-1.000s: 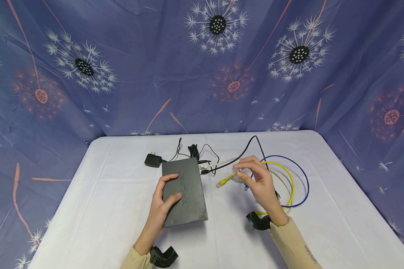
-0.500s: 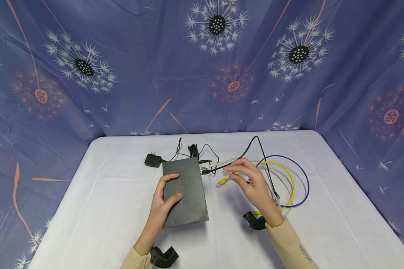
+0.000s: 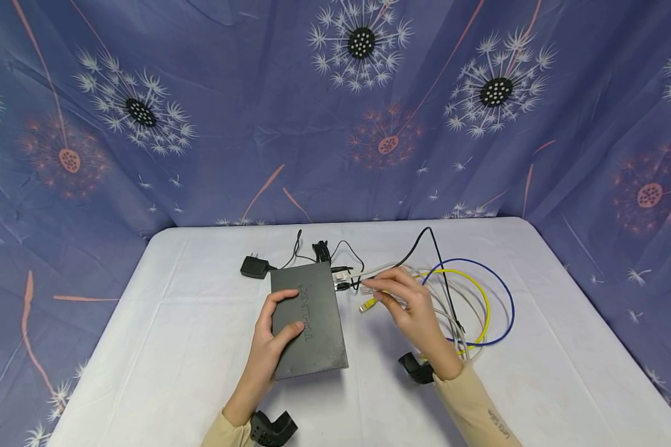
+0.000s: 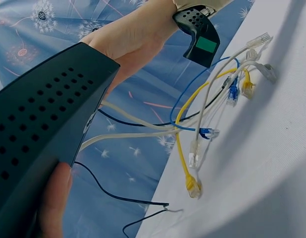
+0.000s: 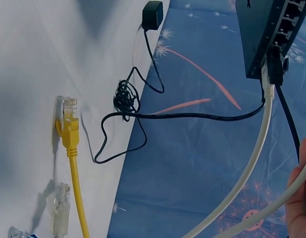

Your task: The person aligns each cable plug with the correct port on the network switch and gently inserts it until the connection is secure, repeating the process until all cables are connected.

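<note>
In the head view my left hand (image 3: 274, 329) grips the near left side of a dark grey TP-LINK network switch (image 3: 321, 347), held tilted over the table. My right hand (image 3: 414, 313), to the right of the switch, pinches a grey-white Ethernet cable (image 5: 272, 214) near its clear plug (image 3: 367, 290). That plug is close to the port side, apart from it. A white plug (image 5: 268, 87) and a black plug (image 5: 275, 67) sit in neighbouring ports, with several bare sockets (image 5: 287, 25) along the row. The fingertips are mostly out of the right wrist view.
A yellow Ethernet cable (image 3: 487, 310) and a blue one (image 3: 512, 304) loop on the white table (image 3: 173, 347) at right. Loose plugs, including a yellow plug (image 5: 69, 129), lie near the right hand. Behind the switch are a power adapter (image 3: 254, 267) and bundled black cord (image 3: 321, 250).
My right hand has moved left toward the switch's ports with the grey-white Ethernet cable. The left hand and the switch have stayed almost in place.
</note>
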{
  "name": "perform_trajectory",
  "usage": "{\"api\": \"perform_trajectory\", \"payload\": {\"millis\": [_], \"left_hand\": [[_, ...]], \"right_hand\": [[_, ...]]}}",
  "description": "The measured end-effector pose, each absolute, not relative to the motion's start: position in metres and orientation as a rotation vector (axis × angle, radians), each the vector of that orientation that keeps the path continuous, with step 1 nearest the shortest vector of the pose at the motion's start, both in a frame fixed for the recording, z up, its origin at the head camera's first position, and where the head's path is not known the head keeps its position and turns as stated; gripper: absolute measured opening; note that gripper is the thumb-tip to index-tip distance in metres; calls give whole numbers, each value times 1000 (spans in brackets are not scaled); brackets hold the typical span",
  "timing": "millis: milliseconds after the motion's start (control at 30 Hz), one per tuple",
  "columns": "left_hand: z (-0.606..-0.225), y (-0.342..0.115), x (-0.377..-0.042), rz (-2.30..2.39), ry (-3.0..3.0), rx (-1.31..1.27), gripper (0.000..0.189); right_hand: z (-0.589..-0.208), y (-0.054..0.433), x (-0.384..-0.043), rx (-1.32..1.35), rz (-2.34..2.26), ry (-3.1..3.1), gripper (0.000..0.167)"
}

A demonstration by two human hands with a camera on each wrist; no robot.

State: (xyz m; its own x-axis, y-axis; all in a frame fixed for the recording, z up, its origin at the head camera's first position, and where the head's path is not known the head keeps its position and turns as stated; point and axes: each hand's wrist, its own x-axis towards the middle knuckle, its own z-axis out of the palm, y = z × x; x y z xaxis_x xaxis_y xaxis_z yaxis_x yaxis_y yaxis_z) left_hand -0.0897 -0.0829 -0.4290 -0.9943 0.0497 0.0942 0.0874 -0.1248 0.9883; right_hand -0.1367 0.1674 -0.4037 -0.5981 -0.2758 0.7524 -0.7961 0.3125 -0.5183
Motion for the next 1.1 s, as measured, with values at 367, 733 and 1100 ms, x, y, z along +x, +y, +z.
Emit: {"api": "perform_trajectory", "payload": {"millis": [367,733,1100], "left_hand": [[-428,-81,-90,-2329,-2067,-172,49],[-427,-79,-89,-2338,-2067,-179,49],[-426,-80,-89,-2345,-2074,-179,48]], "right_hand": [[-405,159,-135,953,1225,-2043,29],[-409,151,-133,918,1234,-2032,30],[-411,144,-132,875,1174,-2056,25]]}}
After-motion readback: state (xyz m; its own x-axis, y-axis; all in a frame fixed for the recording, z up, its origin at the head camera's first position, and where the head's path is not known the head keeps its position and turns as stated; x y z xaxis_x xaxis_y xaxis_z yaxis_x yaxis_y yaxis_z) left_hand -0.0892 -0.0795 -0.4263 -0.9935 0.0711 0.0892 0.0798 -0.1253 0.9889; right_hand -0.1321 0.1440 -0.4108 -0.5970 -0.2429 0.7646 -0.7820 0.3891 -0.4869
